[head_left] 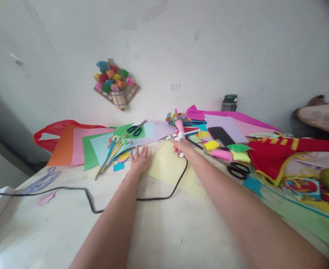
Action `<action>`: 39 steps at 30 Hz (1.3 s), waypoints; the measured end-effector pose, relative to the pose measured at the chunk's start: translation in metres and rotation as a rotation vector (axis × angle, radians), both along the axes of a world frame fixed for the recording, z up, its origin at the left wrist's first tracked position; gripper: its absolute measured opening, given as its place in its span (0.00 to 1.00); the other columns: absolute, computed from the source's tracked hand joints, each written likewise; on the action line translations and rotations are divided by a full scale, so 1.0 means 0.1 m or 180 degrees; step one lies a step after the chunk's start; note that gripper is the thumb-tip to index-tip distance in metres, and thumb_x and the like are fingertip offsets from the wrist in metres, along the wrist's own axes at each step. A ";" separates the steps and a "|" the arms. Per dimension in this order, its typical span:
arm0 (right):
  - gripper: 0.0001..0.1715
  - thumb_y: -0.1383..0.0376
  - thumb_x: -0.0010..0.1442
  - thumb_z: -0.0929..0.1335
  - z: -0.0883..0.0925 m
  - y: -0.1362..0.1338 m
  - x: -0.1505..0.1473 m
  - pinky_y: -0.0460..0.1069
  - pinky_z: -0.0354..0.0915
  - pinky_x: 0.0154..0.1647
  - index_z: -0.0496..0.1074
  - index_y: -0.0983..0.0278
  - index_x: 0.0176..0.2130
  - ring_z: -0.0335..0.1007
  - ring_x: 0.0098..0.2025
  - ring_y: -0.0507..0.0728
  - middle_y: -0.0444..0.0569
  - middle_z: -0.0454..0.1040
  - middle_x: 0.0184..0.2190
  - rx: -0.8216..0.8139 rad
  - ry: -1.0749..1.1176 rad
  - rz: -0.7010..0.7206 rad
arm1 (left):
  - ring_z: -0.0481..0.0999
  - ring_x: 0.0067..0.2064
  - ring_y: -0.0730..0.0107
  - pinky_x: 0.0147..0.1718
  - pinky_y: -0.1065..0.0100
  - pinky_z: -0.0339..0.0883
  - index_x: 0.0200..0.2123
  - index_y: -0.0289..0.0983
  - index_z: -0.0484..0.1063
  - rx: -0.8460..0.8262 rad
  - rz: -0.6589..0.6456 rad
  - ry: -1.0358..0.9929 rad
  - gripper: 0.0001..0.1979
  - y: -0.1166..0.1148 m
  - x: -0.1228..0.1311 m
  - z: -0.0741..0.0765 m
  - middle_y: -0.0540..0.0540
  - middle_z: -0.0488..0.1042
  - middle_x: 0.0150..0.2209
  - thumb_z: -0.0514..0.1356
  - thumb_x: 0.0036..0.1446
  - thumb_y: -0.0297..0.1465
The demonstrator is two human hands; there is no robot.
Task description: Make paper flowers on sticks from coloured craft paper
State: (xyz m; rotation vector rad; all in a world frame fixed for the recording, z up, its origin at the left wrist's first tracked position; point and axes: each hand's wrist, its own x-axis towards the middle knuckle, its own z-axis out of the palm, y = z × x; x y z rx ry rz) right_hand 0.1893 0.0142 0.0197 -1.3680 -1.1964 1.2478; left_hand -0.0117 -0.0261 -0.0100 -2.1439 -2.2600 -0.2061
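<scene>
My left hand [140, 158] lies flat with fingers spread on the edge of a pale yellow paper sheet [170, 166], beside a fan of coloured paper strips [114, 151]. My right hand [183, 145] is closed around a pink and white glue gun [179, 130] at the far side of the yellow sheet. The gun's black cord [97, 203] runs back across the table to the left.
Coloured paper sheets [77, 147] cover the back of the table, with scissors [137, 129] on them. A phone [221, 135], foam pieces, black scissors [238, 170] and a red and yellow cloth [276, 155] lie at right. A paper flower craft [115, 84] hangs on the wall.
</scene>
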 end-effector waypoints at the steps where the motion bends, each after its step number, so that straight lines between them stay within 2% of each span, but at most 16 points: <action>1: 0.16 0.58 0.53 0.67 0.01 -0.02 -0.01 0.43 0.57 0.09 0.63 0.67 0.23 0.53 0.09 0.47 0.41 0.63 0.10 0.0059 0.0111 -0.0018 | 0.27 0.64 0.59 0.58 0.47 0.27 0.64 0.41 0.38 0.0050 0.0031 -0.0021 0.29 0.00 -0.01 -0.02 0.54 0.42 0.64 0.32 0.59 0.40; 6: 0.15 0.58 0.54 0.66 0.03 -0.19 -0.10 0.43 0.57 0.09 0.63 0.67 0.24 0.54 0.09 0.47 0.41 0.64 0.11 0.0147 0.0375 0.0111 | 0.25 0.64 0.56 0.58 0.45 0.25 0.64 0.40 0.39 0.0140 -0.0010 0.0033 0.30 0.00 0.00 -0.03 0.54 0.43 0.64 0.35 0.59 0.42; 12: 0.16 0.59 0.54 0.66 -0.08 -0.32 -0.15 0.43 0.57 0.09 0.62 0.66 0.22 0.54 0.09 0.46 0.41 0.63 0.12 0.0088 0.0366 0.0085 | 0.21 0.63 0.53 0.57 0.44 0.24 0.63 0.40 0.42 0.0153 0.0067 0.0134 0.32 0.01 0.00 -0.02 0.53 0.40 0.65 0.36 0.57 0.45; 20: 0.15 0.59 0.54 0.66 -0.14 -0.30 -0.14 0.43 0.56 0.09 0.63 0.66 0.23 0.54 0.09 0.46 0.40 0.64 0.12 0.0202 0.0412 0.0017 | 0.24 0.63 0.54 0.58 0.46 0.28 0.63 0.40 0.39 0.0017 0.0300 -0.0106 0.34 0.08 -0.01 -0.01 0.52 0.40 0.65 0.38 0.56 0.47; 24: 0.15 0.58 0.53 0.66 -0.15 -0.28 -0.15 0.43 0.57 0.08 0.63 0.66 0.23 0.55 0.09 0.46 0.40 0.64 0.12 0.0213 0.0436 -0.0003 | 0.22 0.63 0.53 0.57 0.44 0.26 0.64 0.41 0.39 -0.0196 0.0302 -0.0104 0.39 0.12 -0.01 0.02 0.51 0.38 0.65 0.41 0.52 0.51; 30: 0.15 0.58 0.53 0.66 -0.15 -0.30 -0.15 0.43 0.56 0.08 0.63 0.66 0.24 0.55 0.09 0.46 0.40 0.64 0.13 0.0240 0.0431 -0.0004 | 0.24 0.63 0.50 0.57 0.41 0.31 0.63 0.43 0.40 -0.0374 0.0395 -0.0104 0.38 0.15 0.01 0.08 0.49 0.38 0.65 0.44 0.51 0.51; 34: 0.15 0.58 0.54 0.66 -0.17 -0.28 -0.15 0.42 0.56 0.08 0.63 0.66 0.24 0.55 0.09 0.46 0.40 0.64 0.12 0.0248 0.0376 0.0008 | 0.28 0.63 0.51 0.57 0.42 0.33 0.63 0.41 0.39 -0.0429 0.0544 -0.0228 0.35 0.16 0.05 0.10 0.48 0.40 0.65 0.37 0.55 0.48; 36: 0.15 0.58 0.54 0.66 -0.18 -0.27 -0.15 0.43 0.56 0.08 0.63 0.66 0.24 0.55 0.09 0.46 0.40 0.64 0.12 0.0254 0.0347 0.0012 | 0.26 0.63 0.51 0.57 0.43 0.30 0.63 0.41 0.40 -0.0251 0.0588 -0.0194 0.35 0.19 0.06 0.08 0.49 0.40 0.65 0.35 0.55 0.50; 39: 0.15 0.58 0.53 0.66 -0.17 -0.27 -0.15 0.43 0.56 0.08 0.63 0.66 0.23 0.55 0.09 0.47 0.40 0.64 0.13 0.0244 0.0339 0.0007 | 0.19 0.62 0.52 0.57 0.43 0.22 0.63 0.40 0.41 -0.0077 0.0384 -0.0045 0.38 0.25 0.07 0.04 0.50 0.39 0.65 0.37 0.53 0.52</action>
